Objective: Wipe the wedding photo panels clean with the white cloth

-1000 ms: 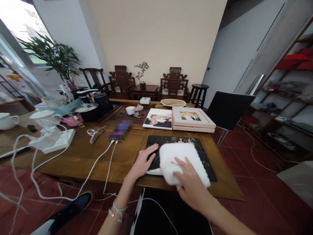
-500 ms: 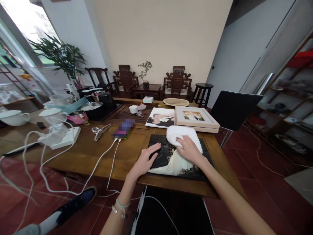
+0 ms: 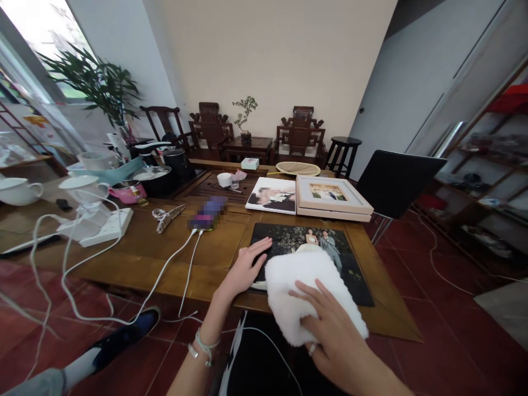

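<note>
A dark wedding photo panel point(image 3: 352, 275) lies flat at the front edge of the wooden table, showing a couple in white and grey clothes. My left hand point(image 3: 247, 265) rests on the panel's left edge, fingers stretched out and holding nothing. In my right hand point(image 3: 325, 316) is a fluffy white cloth point(image 3: 289, 275), gripped with the thumb side underneath or hidden and the fingers over its top. The cloth covers the panel's lower middle and hangs past the table's front edge. Whether it touches the panel all over, I cannot tell.
Behind the panel lie a white photo print point(image 3: 270, 202) and stacked framed pictures point(image 3: 334, 212). A phone point(image 3: 209, 213) with white cables, a hair clip point(image 3: 168, 215) and a power strip point(image 3: 111, 228) are to the left. A black chair point(image 3: 400, 181) stands at the right.
My right hand has drawn the white cloth from the panel's upper part toward me, past the front edge, uncovering the couple in the photo. My left hand has stayed in place.
</note>
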`<state>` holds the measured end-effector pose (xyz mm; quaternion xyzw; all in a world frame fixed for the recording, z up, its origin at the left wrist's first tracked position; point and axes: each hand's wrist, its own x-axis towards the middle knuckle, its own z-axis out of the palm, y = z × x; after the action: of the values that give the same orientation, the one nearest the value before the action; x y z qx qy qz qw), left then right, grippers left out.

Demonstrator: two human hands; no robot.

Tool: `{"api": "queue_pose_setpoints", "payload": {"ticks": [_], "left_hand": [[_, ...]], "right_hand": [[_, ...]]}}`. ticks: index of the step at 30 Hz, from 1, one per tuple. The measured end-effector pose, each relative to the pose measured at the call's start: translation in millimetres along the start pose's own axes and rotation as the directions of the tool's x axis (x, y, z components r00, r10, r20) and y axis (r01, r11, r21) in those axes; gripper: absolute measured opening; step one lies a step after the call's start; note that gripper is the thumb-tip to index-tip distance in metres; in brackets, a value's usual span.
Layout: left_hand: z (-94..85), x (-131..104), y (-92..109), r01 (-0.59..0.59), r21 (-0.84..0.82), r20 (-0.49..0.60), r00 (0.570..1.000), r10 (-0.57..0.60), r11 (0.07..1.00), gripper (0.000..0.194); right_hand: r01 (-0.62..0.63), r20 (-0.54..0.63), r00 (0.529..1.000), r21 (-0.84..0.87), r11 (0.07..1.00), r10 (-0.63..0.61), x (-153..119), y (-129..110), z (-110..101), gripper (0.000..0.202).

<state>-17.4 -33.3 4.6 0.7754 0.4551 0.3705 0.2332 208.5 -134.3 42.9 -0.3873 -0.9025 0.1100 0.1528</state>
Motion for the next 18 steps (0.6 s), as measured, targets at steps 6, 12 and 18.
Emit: {"api": "queue_pose_setpoints", "payload": {"ticks": [6,12,18], "left_hand": [[1.2,-1,-2,-0.013,-0.018,0.001,1.000,0.013,1.000,0.036],[-2.3,0,5,0.003,-0.127,-0.086,0.996,-0.014,0.992,0.039],[-5.4,-1,9,-0.027,-0.204,-0.197,0.980,-0.014,0.979,0.042]], "right_hand": [[-0.214,-0.160,0.968,-0.119,0.970,0.194,55,71,-15,0.030],[-0.240,-0.206,0.957,-0.170,0.956,0.203,95,60,3,0.031],[0.115,0.019,0.993,0.027,0.993,-0.116,54,-6,14,0.032]]}}
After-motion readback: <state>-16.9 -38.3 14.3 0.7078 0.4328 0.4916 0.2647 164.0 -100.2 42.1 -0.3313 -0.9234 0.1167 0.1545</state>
